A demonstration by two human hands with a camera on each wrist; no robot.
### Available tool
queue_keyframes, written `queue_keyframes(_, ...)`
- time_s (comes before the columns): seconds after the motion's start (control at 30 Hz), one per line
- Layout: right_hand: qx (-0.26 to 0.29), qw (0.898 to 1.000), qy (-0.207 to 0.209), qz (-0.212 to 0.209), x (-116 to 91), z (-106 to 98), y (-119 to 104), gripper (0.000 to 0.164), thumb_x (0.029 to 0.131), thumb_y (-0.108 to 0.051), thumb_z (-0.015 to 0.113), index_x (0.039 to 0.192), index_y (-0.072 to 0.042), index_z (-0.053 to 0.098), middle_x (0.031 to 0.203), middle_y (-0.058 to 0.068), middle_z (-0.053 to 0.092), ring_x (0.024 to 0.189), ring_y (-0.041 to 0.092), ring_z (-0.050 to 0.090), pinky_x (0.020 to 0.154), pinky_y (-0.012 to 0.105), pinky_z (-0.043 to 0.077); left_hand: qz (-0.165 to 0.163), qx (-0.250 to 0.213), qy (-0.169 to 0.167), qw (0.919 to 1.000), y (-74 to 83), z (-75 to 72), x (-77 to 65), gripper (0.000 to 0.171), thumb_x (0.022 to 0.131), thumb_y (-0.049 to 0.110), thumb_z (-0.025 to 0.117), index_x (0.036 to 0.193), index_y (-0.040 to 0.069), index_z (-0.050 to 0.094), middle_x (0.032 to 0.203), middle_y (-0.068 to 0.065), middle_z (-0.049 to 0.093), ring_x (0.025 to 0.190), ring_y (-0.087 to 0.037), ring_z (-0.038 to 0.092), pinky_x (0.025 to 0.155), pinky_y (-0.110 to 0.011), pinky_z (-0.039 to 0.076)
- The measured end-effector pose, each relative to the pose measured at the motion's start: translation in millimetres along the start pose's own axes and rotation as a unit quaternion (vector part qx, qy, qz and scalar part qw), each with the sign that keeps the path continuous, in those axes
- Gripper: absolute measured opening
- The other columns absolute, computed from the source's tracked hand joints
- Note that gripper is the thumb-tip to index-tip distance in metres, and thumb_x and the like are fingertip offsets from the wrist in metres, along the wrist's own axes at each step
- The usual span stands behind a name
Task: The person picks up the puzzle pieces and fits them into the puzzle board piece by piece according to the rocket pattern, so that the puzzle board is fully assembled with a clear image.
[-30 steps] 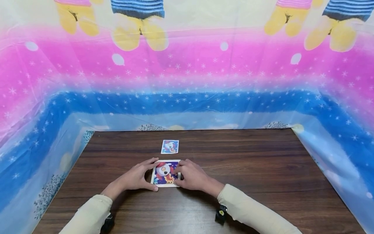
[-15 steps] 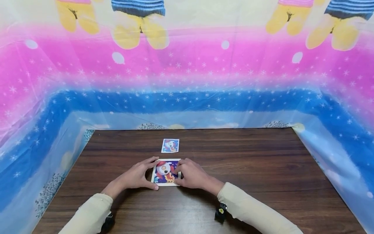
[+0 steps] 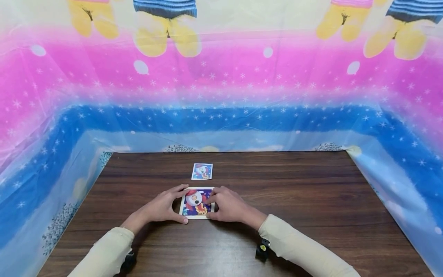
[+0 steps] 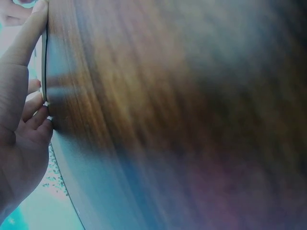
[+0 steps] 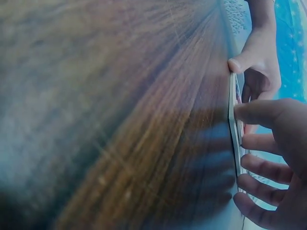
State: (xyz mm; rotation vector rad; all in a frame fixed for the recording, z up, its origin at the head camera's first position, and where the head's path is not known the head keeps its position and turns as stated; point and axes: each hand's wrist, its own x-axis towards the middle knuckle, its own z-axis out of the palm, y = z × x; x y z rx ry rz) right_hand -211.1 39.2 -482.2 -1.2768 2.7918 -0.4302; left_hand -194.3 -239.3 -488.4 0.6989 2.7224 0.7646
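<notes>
A square picture board (image 3: 196,202) with a pale rim lies flat on the table; it shows a white-and-red cartoon rocket and orange flames on purple. My left hand (image 3: 163,204) holds its left side, thumb at the near corner and fingers at the far corner. On the right side my right hand (image 3: 228,204) has bent fingers and thumb on the board, with fingertips over the picture's right part. These fingers hide part of the picture, so whether a loose piece lies under them I cannot tell. In the right wrist view, the right thumb touches the board's thin near edge (image 5: 232,103).
A smaller card (image 3: 202,171) with the same picture lies behind the board. The dark wood table (image 3: 294,184) extends on both sides. A patterned cloth (image 3: 221,119) hangs behind and around it. Each sleeve has a small black device (image 3: 262,252) at the wrist.
Both hands keep nearly the same places on the board. The whole view shifts slightly; the board and card stay put on the table.
</notes>
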Motion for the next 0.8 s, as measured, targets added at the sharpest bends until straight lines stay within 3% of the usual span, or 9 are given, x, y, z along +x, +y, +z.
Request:
queue_keyframes(0.27, -0.001, 1.000, -0.006, 0.002, -1.6, -0.4, 0.7, 0.043, 0.089, -0.048, 0.077, 0.124, -0.022, 0.077, 0.115, -0.001, 0.066, 0.091, 0.010, 0.054, 0.073, 0.026, 0.047, -0.003, -0.002, -0.002, 1.0000, 1.2, 1.4, -0.1, 0.108, 0.076, 0.062, 0.084, 0.157, 0.007, 0.040, 0.165, -0.019, 0.029, 0.147, -0.043, 0.034, 0.111, -0.064, 0.035)
queue_keyframes(0.6, 0.013, 1.000, 0.007, 0.011, -1.9, 0.4, -0.5, 0.029, 0.093, -0.036, 0.076, 0.118, -0.022, 0.079, 0.113, -0.002, 0.069, 0.092, 0.010, 0.057, 0.074, 0.027, 0.048, 0.002, -0.007, -0.001, 1.0000, -0.4, 2.2, 0.5, 0.108, 0.075, 0.061, 0.084, 0.157, 0.007, 0.040, 0.165, -0.018, 0.029, 0.148, -0.043, 0.033, 0.112, -0.063, 0.035)
queue_keyframes(0.8, 0.036, 0.999, 0.037, -0.012, -5.9, -0.2, 5.6, 0.026, 0.094, -0.034, 0.074, 0.114, -0.018, 0.080, 0.112, -0.002, 0.070, 0.097, 0.011, 0.060, 0.083, 0.030, 0.052, 0.001, -0.014, 0.004, 0.9999, -1.5, 3.5, -1.6, 0.108, 0.075, 0.061, 0.084, 0.158, 0.007, 0.039, 0.166, -0.017, 0.029, 0.149, -0.042, 0.032, 0.112, -0.064, 0.034)
